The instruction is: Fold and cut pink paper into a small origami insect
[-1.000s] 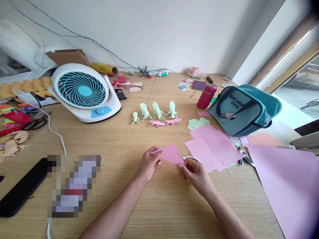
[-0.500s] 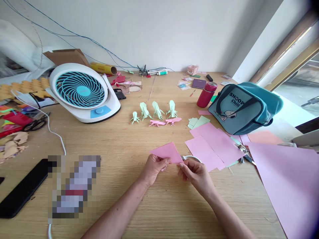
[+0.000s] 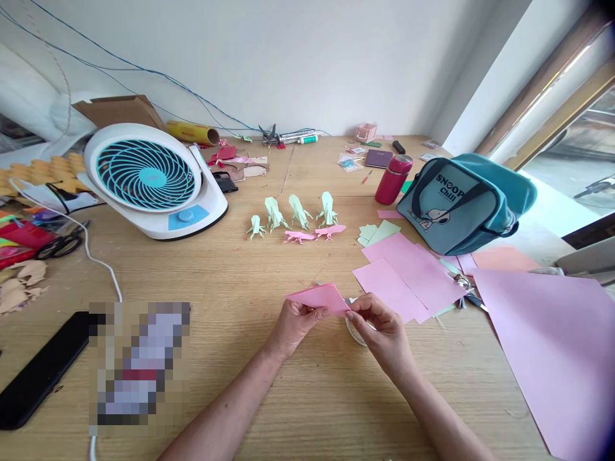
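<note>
A folded piece of pink paper [image 3: 319, 296] is tilted above the table between my two hands. My left hand [image 3: 295, 326] is closed on its lower left edge, thumb on top and fingers beneath. With thumb and index finger, my right hand [image 3: 379, 330] pinches the paper's right corner. A white scissors handle [image 3: 354, 331] shows beside and under my right fingers; I cannot tell whether that hand touches it, and the paper and hand hide most of the scissors. Beyond the hands stand several pale green folded-paper figures [image 3: 300, 212], with pink paper figures [image 3: 324, 233] in front.
Pink sheets [image 3: 408, 275] and green paper pieces [image 3: 382, 232] lie to the right, beside a teal bag [image 3: 456, 205] and a red bottle [image 3: 393, 180]. A large pink sheet [image 3: 542, 346] covers the right edge. Left are a fan [image 3: 154, 179], black scissors [image 3: 60, 240] and a black slab [image 3: 43, 371].
The pink paper has tipped flatter, with both hands still on it. The white scissors handle has shifted from above my right hand to below its fingers. The whole view has moved slightly.
</note>
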`<state>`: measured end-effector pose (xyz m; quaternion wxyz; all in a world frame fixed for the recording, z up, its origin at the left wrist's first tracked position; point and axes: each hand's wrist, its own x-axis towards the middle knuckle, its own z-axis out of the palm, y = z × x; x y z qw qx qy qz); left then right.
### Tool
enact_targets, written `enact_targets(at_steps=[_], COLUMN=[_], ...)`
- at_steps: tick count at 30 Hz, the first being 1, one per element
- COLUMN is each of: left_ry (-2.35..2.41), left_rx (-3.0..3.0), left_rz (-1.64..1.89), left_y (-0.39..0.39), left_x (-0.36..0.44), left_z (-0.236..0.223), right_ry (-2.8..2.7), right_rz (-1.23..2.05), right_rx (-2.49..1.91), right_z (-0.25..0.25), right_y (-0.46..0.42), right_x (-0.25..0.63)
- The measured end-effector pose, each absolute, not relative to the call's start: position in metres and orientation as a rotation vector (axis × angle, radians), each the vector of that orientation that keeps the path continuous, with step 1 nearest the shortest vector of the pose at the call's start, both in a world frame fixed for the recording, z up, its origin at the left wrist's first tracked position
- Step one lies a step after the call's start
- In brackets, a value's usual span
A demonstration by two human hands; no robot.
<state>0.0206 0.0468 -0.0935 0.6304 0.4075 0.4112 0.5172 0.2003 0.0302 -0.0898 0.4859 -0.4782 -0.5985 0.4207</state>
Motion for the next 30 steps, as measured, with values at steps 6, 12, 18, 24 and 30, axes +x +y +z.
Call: enact_targets(at_steps=[6, 12, 18, 24, 30], left_ry=[0.878, 0.779, 0.771, 0.887, 0.952], left_rx=[1.173, 1.174, 1.141, 1.345, 1.425], left_rz=[1.199, 1.281, 1.314, 1.399, 1.346], left_y=[0.047, 0.045, 0.045, 0.042, 0.04], left_x=[0.016, 0.012, 0.014, 0.011, 0.011], left_z=[-0.088, -0.087, -0.09, -0.092, -0.089], right_ry=[-1.524, -1.492, -1.232, -1.318, -1.301], right_rz=[0.928, 0.855, 1.146, 1.508, 1.545], right_rx=[-1.104, -1.056, -1.112, -1.068, -1.122], right_z=[-0.085, -0.089, -0.087, -0.077, -0.078], right_y=[0.028, 0.029, 0.03, 0.024, 0.025], right_x=[0.202, 0.201, 0.2, 0.196, 0.192])
